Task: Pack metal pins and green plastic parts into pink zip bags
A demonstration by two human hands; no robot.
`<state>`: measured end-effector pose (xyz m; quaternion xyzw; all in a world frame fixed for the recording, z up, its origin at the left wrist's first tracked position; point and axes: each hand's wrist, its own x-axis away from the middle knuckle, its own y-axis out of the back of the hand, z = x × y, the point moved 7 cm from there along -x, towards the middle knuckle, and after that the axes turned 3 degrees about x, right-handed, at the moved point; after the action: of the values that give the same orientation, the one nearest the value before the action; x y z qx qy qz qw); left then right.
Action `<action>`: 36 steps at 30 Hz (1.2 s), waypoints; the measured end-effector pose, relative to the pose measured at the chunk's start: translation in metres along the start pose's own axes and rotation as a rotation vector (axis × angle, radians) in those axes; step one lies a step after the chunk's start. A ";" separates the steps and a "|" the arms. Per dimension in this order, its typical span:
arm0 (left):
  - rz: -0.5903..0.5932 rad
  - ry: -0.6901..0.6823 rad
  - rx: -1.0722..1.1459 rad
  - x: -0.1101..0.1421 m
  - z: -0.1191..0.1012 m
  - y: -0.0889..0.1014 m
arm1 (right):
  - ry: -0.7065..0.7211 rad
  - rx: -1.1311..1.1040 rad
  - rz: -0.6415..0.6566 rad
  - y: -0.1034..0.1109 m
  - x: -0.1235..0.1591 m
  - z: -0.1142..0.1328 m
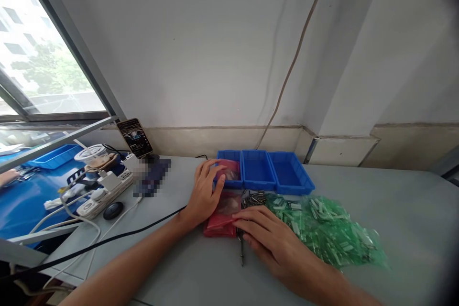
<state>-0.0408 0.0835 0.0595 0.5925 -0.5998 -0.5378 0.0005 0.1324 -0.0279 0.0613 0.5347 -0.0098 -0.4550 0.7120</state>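
Head view: left hand (205, 192) rests flat, fingers loose, on a red bag (223, 215) at six o'clock of the blue bins (263, 170); right hand (272, 239) lies open on the bag's edge.

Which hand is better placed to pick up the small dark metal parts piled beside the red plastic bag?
Right hand: its fingertips lie just below the dark metal parts; left hand rests farther away.
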 end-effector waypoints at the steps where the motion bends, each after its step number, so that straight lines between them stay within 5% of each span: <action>1: -0.008 -0.007 0.005 0.000 -0.002 0.001 | -0.010 -0.015 -0.033 0.001 0.001 -0.003; 16: -0.035 -0.374 0.059 0.018 -0.035 0.008 | -0.334 -0.274 -0.436 0.033 0.005 -0.037; 21: -0.007 -0.475 0.050 0.021 -0.044 0.007 | -0.411 -0.352 -0.462 0.034 0.007 -0.048; 27: 0.047 -0.368 0.203 0.016 -0.043 0.008 | -0.342 -0.296 -0.369 0.028 0.002 -0.043; 36: 0.135 -0.237 0.357 0.016 -0.044 -0.002 | -0.492 -0.295 -0.293 0.022 0.003 -0.047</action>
<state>-0.0159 0.0445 0.0664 0.4743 -0.7195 -0.4879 -0.1388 0.1719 0.0056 0.0562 0.2952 -0.0387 -0.6649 0.6850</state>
